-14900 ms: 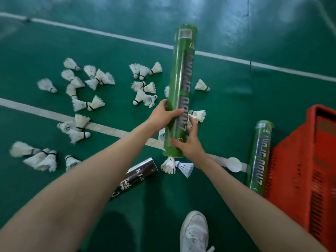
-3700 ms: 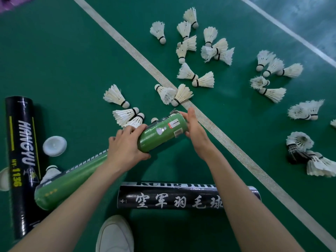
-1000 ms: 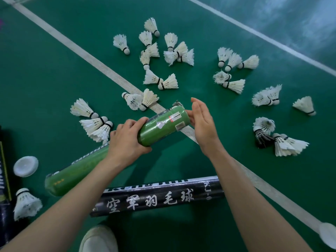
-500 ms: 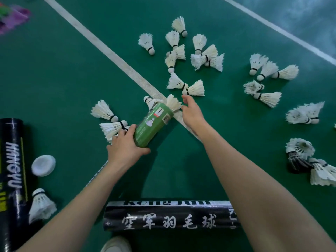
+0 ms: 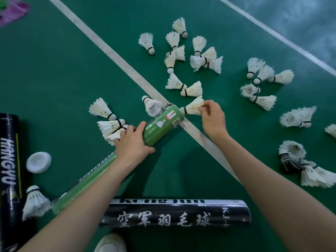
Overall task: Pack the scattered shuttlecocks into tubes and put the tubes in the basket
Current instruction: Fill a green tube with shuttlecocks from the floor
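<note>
My left hand (image 5: 132, 144) grips a long green tube (image 5: 160, 124) that lies slanted over the green court floor, its open end pointing up and right. My right hand (image 5: 211, 117) pinches the feather skirt of a white shuttlecock (image 5: 193, 106), whose cork end sits right at the tube's mouth. Several white shuttlecocks lie scattered on the floor, one group (image 5: 196, 57) beyond the tube and others (image 5: 261, 82) to the right. The basket is out of view.
A black tube with white lettering (image 5: 174, 213) lies across the floor near me. Another black tube (image 5: 9, 179) lies at the left edge, with a white cap (image 5: 38, 162) and a shuttlecock (image 5: 34, 202) beside it. A white shoe (image 5: 111, 243) shows at the bottom.
My right hand has picked a shuttlecock off the floor by the white line and brought its cork end to the tube's mouth. My left hand keeps its grip on the green tube.
</note>
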Motion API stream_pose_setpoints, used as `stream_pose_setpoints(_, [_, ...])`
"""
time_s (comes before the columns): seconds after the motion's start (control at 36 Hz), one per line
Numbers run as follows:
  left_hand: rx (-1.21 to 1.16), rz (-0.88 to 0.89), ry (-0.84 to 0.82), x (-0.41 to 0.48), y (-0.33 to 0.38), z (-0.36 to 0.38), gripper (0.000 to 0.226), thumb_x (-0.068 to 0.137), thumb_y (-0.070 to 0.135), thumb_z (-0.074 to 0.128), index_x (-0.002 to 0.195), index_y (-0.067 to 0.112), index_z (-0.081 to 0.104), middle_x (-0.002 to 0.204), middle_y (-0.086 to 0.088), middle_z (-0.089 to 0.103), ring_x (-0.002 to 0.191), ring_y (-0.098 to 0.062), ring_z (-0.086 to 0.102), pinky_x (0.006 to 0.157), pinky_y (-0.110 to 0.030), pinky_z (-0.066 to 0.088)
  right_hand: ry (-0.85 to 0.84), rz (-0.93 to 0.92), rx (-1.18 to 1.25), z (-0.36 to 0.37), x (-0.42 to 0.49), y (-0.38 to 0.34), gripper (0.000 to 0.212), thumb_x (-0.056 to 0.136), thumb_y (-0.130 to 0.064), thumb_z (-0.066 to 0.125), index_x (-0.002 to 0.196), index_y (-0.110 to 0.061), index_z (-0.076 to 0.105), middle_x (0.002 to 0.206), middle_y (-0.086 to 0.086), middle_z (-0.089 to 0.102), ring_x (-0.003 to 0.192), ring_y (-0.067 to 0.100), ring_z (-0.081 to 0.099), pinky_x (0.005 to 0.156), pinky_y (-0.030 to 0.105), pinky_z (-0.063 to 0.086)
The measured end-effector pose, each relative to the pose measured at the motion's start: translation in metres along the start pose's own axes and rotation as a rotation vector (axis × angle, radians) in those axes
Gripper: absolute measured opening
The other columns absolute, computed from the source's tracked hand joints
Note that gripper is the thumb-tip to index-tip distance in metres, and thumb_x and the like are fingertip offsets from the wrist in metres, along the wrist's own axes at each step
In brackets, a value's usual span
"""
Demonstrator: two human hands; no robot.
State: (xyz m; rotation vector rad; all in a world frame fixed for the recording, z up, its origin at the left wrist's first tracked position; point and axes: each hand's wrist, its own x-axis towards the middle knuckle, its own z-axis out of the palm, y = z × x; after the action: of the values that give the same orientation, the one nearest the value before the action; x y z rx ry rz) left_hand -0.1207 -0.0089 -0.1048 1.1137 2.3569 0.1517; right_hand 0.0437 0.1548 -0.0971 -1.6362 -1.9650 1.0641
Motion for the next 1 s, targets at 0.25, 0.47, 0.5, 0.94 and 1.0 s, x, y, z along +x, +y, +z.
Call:
stream_pose_setpoints(0.25, [-0.002,0.262,-0.019,-0.032,0.046,0.011,0.093,0.069,0.050,0.077,0.146,0.038,0.026,0.128,0.002,0.044,0.117,-0.023,0.040,0.098,-0.040,0.031,-0.161,0.004,0.045,-0.065,-0.044,0.017,0.017,0.101,-0.020,0.042,0.097,-0.022,0.058,0.080,-0.006,0.057,0.062,0.008,0.043,0.057,0.022,0.034])
stream_pose_setpoints(0.47, [-0.030,0.411,0.029,-0.048,0.101,0.013,0.092,0.069,0.049,0.078,0.145,0.037,0.029,0.130,0.003,0.044,0.117,-0.022,0.039,0.095,-0.037,0.030,-0.112,0.027,0.237,-0.116,-0.064,0.048,0.026,0.101,-0.024,0.039,0.099,-0.033,0.064,0.102,-0.003,0.068,0.102,0.021,0.060,0.099,0.046,0.045])
stream_pose_setpoints(0.5, [-0.025,0.420,0.037,-0.048,0.107,0.013,0.092,0.069,0.048,0.078,0.146,0.037,0.029,0.130,0.003,0.044,0.117,-0.022,0.040,0.095,-0.038,0.031,-0.085,0.037,0.306,-0.118,-0.066,0.048,0.026,0.101,-0.029,0.037,0.104,-0.034,0.063,0.108,-0.003,0.067,0.107,0.019,0.059,0.102,0.046,0.043])
stream_pose_setpoints(0.94, [0.178,0.459,-0.098,-0.014,0.196,0.036,0.089,0.065,0.045,0.079,0.141,0.036,0.033,0.120,-0.005,0.048,0.112,-0.030,0.045,0.097,-0.044,0.039,0.119,0.265,0.562,-0.140,-0.053,0.116,0.041,0.102,-0.043,0.033,0.132,-0.018,0.047,0.125,-0.002,0.053,0.119,0.015,0.048,0.108,0.041,0.037])
stream_pose_setpoints(1.0, [0.171,0.440,-0.108,-0.003,0.206,0.035,0.090,0.066,0.045,0.078,0.142,0.035,0.031,0.119,-0.005,0.047,0.113,-0.030,0.045,0.096,-0.045,0.040,0.089,0.263,0.434,-0.145,-0.039,0.124,0.034,0.101,-0.041,0.037,0.125,-0.020,0.052,0.124,-0.001,0.052,0.113,0.013,0.049,0.104,0.037,0.040])
